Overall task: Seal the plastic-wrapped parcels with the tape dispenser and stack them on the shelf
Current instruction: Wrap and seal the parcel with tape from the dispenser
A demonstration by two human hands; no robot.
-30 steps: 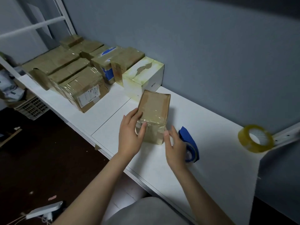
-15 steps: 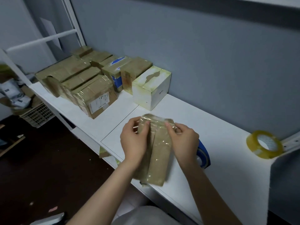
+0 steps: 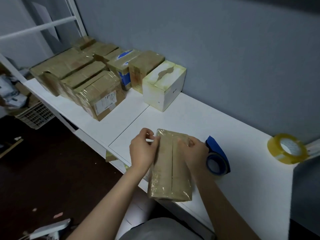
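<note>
Left hand (image 3: 142,150) curled, fingertips pinching the plastic wrap at the far left corner of the parcel (image 3: 170,168). Right hand (image 3: 194,151) clamped over the far right corner, fingers pressed onto the film. Both forearms reaching in from the near edge. Parcel lying lengthwise on the table (image 3: 199,118), near end overhanging the table's front edge, a seam running down its top face.

Just right of the right hand, touching or nearly so: blue tape dispenser (image 3: 217,159) on the table. Well apart at the far right, a yellowish tape roll (image 3: 287,148). Toward the far left, against the grey wall (image 3: 225,49): a white box (image 3: 163,85) with yellowed tape, then a cluster of brown wrapped boxes (image 3: 81,78), one bearing a shipping label. White frame rails (image 3: 39,27) above them. Dark floor (image 3: 43,170) on the near left, with a slatted crate (image 3: 34,116) under the table's left end.

Compared with half a second ago: same two-handed grip on the far end, parcel in much the same place, left fingers now drawn slightly off the corner, tugging film.
</note>
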